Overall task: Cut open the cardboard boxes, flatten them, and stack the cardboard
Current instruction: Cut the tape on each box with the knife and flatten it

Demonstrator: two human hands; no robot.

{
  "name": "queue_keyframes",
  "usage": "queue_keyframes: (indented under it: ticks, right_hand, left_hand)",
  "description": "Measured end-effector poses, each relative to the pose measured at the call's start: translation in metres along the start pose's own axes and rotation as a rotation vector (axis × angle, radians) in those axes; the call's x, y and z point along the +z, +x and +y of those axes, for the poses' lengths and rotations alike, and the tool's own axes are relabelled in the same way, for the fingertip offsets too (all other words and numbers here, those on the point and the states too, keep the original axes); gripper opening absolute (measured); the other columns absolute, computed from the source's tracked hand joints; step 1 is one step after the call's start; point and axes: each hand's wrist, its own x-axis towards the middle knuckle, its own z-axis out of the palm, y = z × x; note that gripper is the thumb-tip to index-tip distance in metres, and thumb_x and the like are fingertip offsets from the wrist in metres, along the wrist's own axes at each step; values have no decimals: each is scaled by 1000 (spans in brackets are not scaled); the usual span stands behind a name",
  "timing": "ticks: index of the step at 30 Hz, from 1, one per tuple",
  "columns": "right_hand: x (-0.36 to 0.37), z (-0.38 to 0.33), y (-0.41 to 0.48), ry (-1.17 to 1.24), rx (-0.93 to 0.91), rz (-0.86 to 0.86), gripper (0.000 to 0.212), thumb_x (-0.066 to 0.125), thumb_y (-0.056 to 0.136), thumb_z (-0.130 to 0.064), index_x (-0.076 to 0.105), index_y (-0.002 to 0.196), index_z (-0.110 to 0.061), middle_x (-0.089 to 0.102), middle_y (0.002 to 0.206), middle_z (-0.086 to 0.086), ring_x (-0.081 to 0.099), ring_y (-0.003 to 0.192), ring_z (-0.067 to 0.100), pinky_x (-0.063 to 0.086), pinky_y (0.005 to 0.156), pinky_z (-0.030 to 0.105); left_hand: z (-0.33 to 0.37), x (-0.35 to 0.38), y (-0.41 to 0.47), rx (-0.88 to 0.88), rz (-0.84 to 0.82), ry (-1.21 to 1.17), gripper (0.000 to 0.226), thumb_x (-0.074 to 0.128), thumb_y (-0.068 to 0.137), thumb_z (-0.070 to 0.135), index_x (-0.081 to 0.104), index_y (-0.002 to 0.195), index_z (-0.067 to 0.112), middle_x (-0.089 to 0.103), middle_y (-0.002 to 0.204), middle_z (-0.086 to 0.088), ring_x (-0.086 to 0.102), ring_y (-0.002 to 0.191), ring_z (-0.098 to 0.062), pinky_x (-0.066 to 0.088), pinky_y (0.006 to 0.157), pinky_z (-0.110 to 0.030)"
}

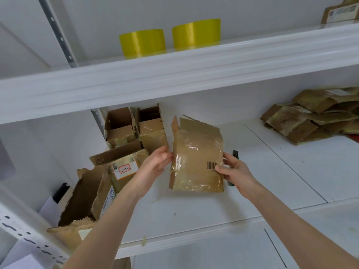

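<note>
At the far left of the white shelf [204,210] a large open box [83,199] lies tilted, its torn flaps hanging over the front edge. Just behind it sits a taped box with a red-framed label [126,164] reading 3-3-3, and at the back stand two open boxes [134,127] side by side, flaps up.

The left hand [155,164] reaches in over these boxes and grips the left edge of the flattened box [198,158], fingers curled onto it. This piece is held upright just above the middle of the shelf. It is covered in glossy clear tape and has a barcode near its right edge. The right hand [233,169] pinches that right edge, thumb on the front beside the barcode and fingers behind. The two hands are apart, one on each side of the cardboard.

A green and black utility knife [235,153] shows behind the right hand; whether the hand holds it cannot be told.

Further right, well apart, a stack of flattened cardboard [310,117] lies on the shelf. On the upper shelf [174,74] stand two yellow tape rolls [142,42].
</note>
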Motion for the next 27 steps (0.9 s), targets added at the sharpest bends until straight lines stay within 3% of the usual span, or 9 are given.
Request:
queue_keyframes:
  ticks: [2, 5, 8, 10, 13, 17, 19, 22, 27]
  right_hand:
    - [7, -2, 1, -21, -91, -6, 53, 63, 84, 8, 57, 128, -22, 62, 124, -2, 64, 108, 15, 53, 87, 27]
    - [10, -7, 6, 45, -111, 47, 43, 55, 86, 6, 64, 115, -24, 67, 119, -5, 61, 114, 14, 49, 94, 33]
    - [8, -12, 11, 159, 57, 111, 17, 53, 95, -24, 68, 101, -28, 72, 107, -5, 65, 104, 16, 50, 93, 36]
    - [5, -12, 13, 165, 118, 97, 21, 50, 96, -45, 67, 100, -32, 73, 104, -7, 67, 99, 16, 52, 87, 36]
    - [5, -14, 14, 104, 146, 67, 30, 52, 90, -57, 62, 105, -33, 71, 104, -9, 67, 96, 16, 53, 78, 32]
    - [8, -27, 14, -58, 129, 61, 50, 61, 79, -62, 55, 115, -29, 67, 107, -5, 67, 93, 18, 54, 84, 33]
    - [12, -35, 13, -186, 123, 59, 60, 64, 73, -65, 51, 117, -26, 62, 109, -2, 64, 95, 19, 52, 89, 35]
    - [16, -50, 15, -399, 129, 81, 69, 68, 70, -68, 53, 115, -19, 61, 108, 0, 62, 94, 18, 53, 80, 31]
    - [16, -64, 17, -582, 69, 157, 49, 76, 63, -65, 60, 86, -25, 66, 85, -5, 62, 79, 12, 51, 56, 27]
  left_hand:
    - [-1, 2, -2, 64, 73, 106, 97, 72, 65, 68, 28, 146, 38, 48, 140, 12, 48, 127, -10, 34, 112, -42]
    - [-9, 5, -3, 192, 112, 109, 66, 67, 84, 30, 34, 139, 44, 44, 143, 10, 53, 123, -5, 44, 104, -32]
    - [-16, 3, -8, 285, 135, 166, 55, 55, 93, 2, 43, 132, 40, 55, 132, 17, 53, 122, -2, 46, 95, -18]
    - [-21, 2, -9, 261, 134, 192, 52, 49, 94, -4, 52, 125, 38, 61, 124, 20, 54, 121, -4, 47, 94, -20]
    - [-17, 3, -6, 34, 228, -65, 18, 55, 93, 24, 63, 110, 24, 65, 120, 2, 60, 115, -26, 51, 91, -37]
    - [1, 3, -4, -164, 292, -187, 85, 68, 59, 69, 46, 128, 24, 53, 121, 5, 59, 109, -30, 52, 91, -48]
    - [7, 6, -2, -156, 256, -66, 70, 71, 67, 61, 50, 123, 25, 57, 116, 5, 60, 106, -27, 52, 91, -48]
    - [9, 15, 3, -108, 347, 97, 12, 56, 93, 26, 62, 101, 20, 66, 106, -4, 62, 101, -24, 54, 90, -43]
    - [4, 26, -1, 81, 289, 182, 20, 45, 100, 28, 61, 98, 17, 66, 105, -13, 62, 99, -26, 49, 93, -40]
